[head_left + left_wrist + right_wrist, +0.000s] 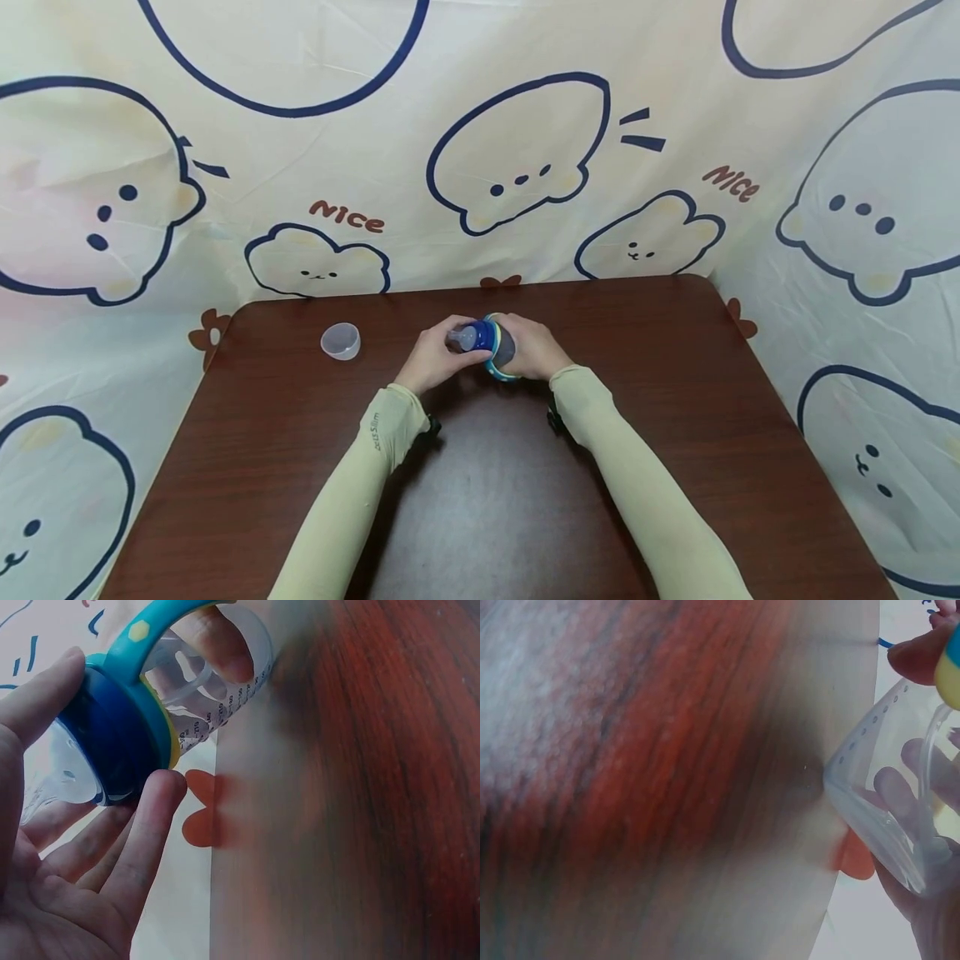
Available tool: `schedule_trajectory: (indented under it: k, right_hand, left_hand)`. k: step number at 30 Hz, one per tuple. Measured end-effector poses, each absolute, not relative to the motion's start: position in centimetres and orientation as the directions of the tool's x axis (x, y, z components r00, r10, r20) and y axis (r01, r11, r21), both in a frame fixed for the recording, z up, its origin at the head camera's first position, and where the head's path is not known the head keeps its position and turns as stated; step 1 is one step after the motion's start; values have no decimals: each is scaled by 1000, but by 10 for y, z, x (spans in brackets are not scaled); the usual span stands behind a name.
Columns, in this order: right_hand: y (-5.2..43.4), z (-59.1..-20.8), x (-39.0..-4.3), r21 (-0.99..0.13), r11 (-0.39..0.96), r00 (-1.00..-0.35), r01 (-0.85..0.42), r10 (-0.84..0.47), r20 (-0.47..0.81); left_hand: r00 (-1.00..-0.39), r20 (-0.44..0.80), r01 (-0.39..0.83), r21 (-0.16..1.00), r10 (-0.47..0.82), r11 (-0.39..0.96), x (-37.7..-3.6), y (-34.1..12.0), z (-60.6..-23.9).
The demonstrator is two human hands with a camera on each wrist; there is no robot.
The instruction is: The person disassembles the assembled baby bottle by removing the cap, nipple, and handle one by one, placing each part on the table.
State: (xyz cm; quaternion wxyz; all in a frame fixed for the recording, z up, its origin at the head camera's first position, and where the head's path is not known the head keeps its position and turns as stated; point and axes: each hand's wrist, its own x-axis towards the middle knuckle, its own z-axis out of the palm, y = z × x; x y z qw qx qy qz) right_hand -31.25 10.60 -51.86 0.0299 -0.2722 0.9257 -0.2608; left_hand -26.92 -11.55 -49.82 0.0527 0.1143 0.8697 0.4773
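Observation:
A baby bottle [483,336] lies tilted between my two hands over the far part of the table, its clear teat pointing left. My left hand [437,357] pinches the dark blue collar [112,739] between thumb and fingers. Around the clear body, near the base, my right hand [536,346] has its grip. In the left wrist view a teal handle [154,630] with a yellow mark arches over the bottle, and dark scale marks run along the side. A straw [928,765] shows inside the clear body [866,739] in the right wrist view.
A small clear dome-shaped cap [341,342] stands on the brown table [465,500], left of my hands. Behind the far edge and along both sides hangs a white cloth [525,42] printed with cartoon animals.

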Motion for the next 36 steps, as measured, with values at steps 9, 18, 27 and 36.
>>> schedule_trajectory:
  k: [9,18,27,36]
  right_hand:
    - [105,-520,-315,-497,718,-850,-487,-520,81]
    - [106,-519,-311,-517,724,-862,-457,-505,54]
    - [107,-520,-313,-521,720,-858,-459,-511,51]
    - [106,-518,-313,-507,726,-858,-465,-510,56]
  left_hand:
    - [-964,29,165,848,266,505,-271,-118,-501]
    - [-942,82,247,827,326,506,-274,-120,-504]
    - [-951,66,218,837,303,502,-273,-120,-505]
    - [-959,71,202,850,275,487,-272,-119,-506]
